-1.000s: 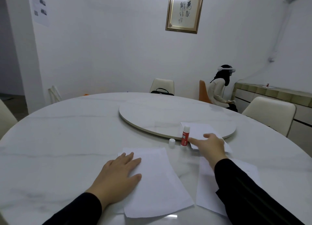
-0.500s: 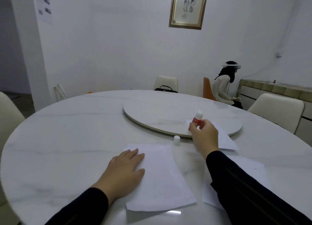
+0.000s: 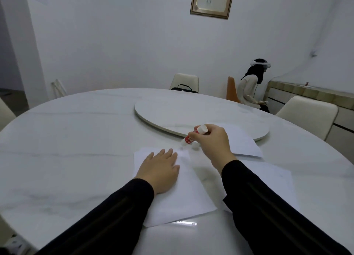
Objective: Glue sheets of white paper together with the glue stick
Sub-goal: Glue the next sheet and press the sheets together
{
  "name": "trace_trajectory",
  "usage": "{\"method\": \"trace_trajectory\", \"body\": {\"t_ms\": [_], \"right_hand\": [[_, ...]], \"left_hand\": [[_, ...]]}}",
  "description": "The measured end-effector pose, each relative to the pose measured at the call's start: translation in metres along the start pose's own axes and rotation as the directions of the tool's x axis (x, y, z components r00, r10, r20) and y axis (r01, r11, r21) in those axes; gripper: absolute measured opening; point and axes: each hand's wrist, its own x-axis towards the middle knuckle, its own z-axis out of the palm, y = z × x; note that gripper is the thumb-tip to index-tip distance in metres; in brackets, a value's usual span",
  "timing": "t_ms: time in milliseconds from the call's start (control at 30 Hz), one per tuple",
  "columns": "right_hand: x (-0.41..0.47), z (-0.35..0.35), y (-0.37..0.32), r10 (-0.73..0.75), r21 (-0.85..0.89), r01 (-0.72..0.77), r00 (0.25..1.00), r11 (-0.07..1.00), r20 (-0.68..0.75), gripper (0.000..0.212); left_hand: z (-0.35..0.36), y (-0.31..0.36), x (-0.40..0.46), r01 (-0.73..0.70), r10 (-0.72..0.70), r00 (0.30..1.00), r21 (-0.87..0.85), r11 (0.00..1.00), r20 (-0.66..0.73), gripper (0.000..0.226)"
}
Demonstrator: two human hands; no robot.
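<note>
A flat white paper sheet (image 3: pixel 183 189) on the round white marble table (image 3: pixel 76 140) is pressed by the spread, empty left hand (image 3: pixel 160 170). The red-and-white glue stick (image 3: pixel 193 136) is gripped, tilted, by the right hand (image 3: pixel 213 142) over the sheet's far edge.

We're seeing motion blur on the lower tip of the glue stick (image 3: pixel 193 136), so we can't tell if it's touching the near sheet (image 3: pixel 182 193). The right hand (image 3: pixel 214 142) is covering part of the stick's body and most of a small white cap (image 3: pixel 195 147) behind it. The right sleeve (image 3: pixel 268 207) is hiding much of the right-side sheet (image 3: pixel 275 176). The left hand (image 3: pixel 160 170) is covering part of the near sheet. The wall frame (image 3: pixel 210 2) is getting cut off by the top edge, its writing unreadable.
</note>
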Motion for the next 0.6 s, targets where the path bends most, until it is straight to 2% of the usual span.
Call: {"method": "trace_trajectory", "body": {"t_ms": [100,267,467,600], "right_hand": [[-0.001,0.011,0.007,-0.027,-0.107,0.034,0.998,0.994,0.06,0.009],[-0.004,0.017,0.012,-0.078,-0.191,0.117,0.977,0.975,0.199,0.012],[-0.011,0.003,0.005,-0.109,-0.312,0.203,0.95,0.928,0.293,0.012],[-0.031,-0.02,-0.001,-0.102,-0.287,0.223,0.918,0.932,0.384,0.007]], "left_hand": [[0.001,0.0,0.0,0.006,-0.006,1.0,0.01,1.0,0.011,0.054],[0.001,-0.001,0.0,0.012,-0.012,1.0,0.013,1.0,0.028,0.054],[-0.001,0.0,0.001,0.022,-0.022,0.999,-0.001,1.0,0.044,0.055],[-0.001,-0.001,0.003,0.029,-0.029,0.997,-0.001,1.0,0.068,0.055]]}}
